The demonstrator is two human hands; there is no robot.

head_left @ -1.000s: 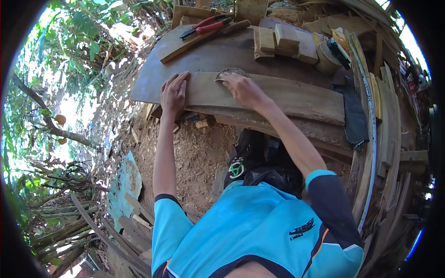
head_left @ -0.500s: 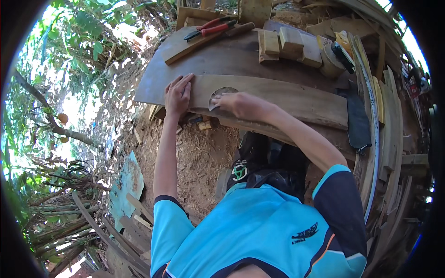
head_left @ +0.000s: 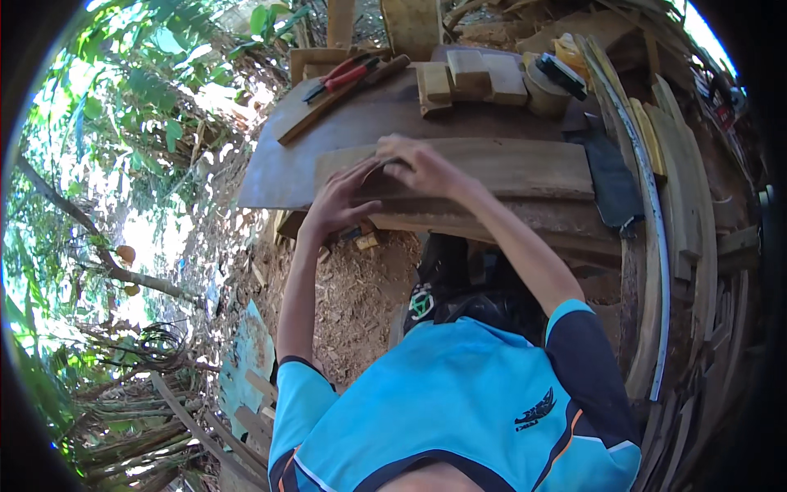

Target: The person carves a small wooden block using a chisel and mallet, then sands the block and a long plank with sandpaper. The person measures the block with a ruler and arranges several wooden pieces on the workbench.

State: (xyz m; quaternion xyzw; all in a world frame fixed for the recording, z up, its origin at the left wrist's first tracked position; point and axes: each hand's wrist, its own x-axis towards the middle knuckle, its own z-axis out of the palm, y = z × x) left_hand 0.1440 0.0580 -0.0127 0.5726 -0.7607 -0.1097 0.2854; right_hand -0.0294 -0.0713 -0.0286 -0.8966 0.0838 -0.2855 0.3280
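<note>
A long flat wooden board (head_left: 508,168) lies across the bench top in front of me. Over its left part, my right hand (head_left: 414,164) is closed in a pinch on a thin dark sheet, which looks like a round sanding disc (head_left: 375,170). Only a narrow edge of the disc shows between the two hands. My left hand (head_left: 340,201) is right beside it at the board's left end, fingers stretched out together and thumb apart. Its fingertips reach the disc; whether they press on it or on the board, I cannot tell.
Red-handled pliers (head_left: 344,75) rest on a wooden strip (head_left: 307,115) at the far left of the bench (head_left: 270,176). Several wood blocks (head_left: 469,72) and a round tin-like object (head_left: 545,94) stand along the back. A dark cloth-like strip (head_left: 615,184) lies by the board's right end, near stacked planks (head_left: 676,189).
My right hand has lifted the disc off the board's face and moved it toward my left hand. The left hand has turned inward, its fingers now meeting the disc. The view has shifted slightly.
</note>
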